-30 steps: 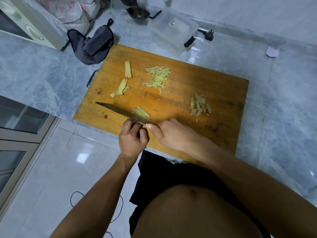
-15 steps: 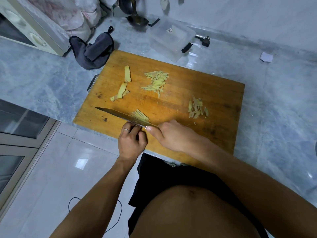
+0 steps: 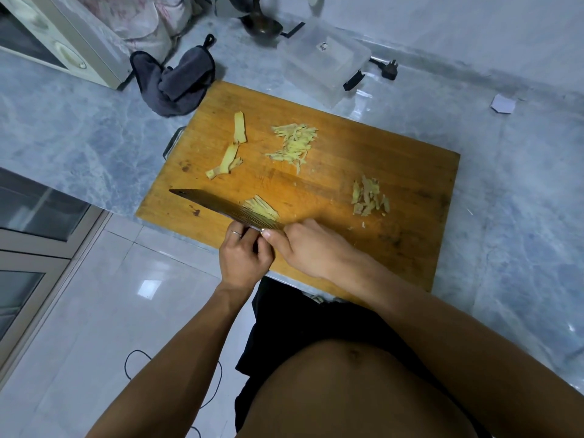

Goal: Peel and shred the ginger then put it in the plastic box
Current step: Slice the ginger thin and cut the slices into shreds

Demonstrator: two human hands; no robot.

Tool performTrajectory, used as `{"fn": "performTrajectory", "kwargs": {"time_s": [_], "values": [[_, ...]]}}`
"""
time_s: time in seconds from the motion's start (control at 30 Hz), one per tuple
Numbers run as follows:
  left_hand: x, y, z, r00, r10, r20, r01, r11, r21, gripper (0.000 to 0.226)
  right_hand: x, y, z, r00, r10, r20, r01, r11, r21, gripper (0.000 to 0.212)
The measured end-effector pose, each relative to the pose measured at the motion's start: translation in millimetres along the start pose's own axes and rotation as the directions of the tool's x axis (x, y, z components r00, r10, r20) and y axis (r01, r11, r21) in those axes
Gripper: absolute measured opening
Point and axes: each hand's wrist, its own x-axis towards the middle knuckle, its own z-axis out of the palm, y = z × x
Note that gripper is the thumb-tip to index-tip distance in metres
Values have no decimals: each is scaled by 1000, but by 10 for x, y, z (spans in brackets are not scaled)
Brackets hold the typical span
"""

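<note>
On the wooden cutting board [image 3: 395, 153], my right hand [image 3: 311, 251] grips the handle of a cleaver [image 3: 221, 207] whose blade points left across the board's near edge. My left hand [image 3: 243, 260] is curled against the near side of the blade, fingers pressed down on ginger that they hide. Fresh ginger shreds [image 3: 260, 207] lie just beyond the blade. A larger pile of shreds [image 3: 294, 145] sits mid-board, peel strips [image 3: 232, 150] lie to its left, and peel scraps [image 3: 368, 197] to the right. The clear plastic box [image 3: 328, 60] stands beyond the board's far edge.
A dark cloth [image 3: 180, 83] lies on the marble counter [image 3: 63, 121] left of the board. A ladle [image 3: 260, 25] and a black plug [image 3: 387, 69] are near the box. An appliance [image 3: 53, 39] stands at the far left. The counter edge drops to the floor at the left.
The view has drifted slightly. Both hands and the cleaver stay at the board's near edge, with the small shred pile beside the blade about the same.
</note>
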Motion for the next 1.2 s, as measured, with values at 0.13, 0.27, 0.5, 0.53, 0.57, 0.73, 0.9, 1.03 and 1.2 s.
{"fn": "performTrajectory", "kwargs": {"time_s": [0.13, 0.27, 0.5, 0.53, 0.57, 0.73, 0.9, 1.03, 1.2], "values": [[-4, 10, -2, 1000, 2, -16, -2, 1000, -6, 21, -23, 28, 9, 1000, -12, -19, 13, 1000, 27, 58], [7, -38, 33, 1000, 2, -2, -3, 1000, -30, 18, -98, 79, -48, 999, -25, -39, 27, 999, 44, 62], [7, -38, 46, 1000, -1, 14, 2, 999, -50, 25, -150, 115, -82, 998, -46, -36, 46, 999, 3, 67], [4, -42, 49, 1000, -2, 12, 3, 999, -50, 25, -147, 116, -85, 998, -47, -31, 47, 999, 5, 67], [5, -42, 47, 1000, -1, 10, 2, 999, -50, 24, -143, 113, -87, 999, -46, -28, 46, 999, 10, 66], [16, 1, 19, 1000, 6, -11, -7, 999, -42, 19, -58, 27, -48, 1000, -3, -8, 3, 1000, 31, 63], [16, 11, -5, 1000, 9, -21, -10, 999, -36, 20, -23, 2, -11, 1000, -19, -15, 19, 1000, 16, 61], [10, -16, 35, 1000, -1, -17, 0, 999, -48, 22, -67, 29, -106, 999, -30, -11, 31, 999, 35, 62], [-1, -38, 56, 1000, -5, -26, 4, 998, -56, 23, -105, 61, -121, 999, -41, -16, 42, 999, 19, 65]]}}
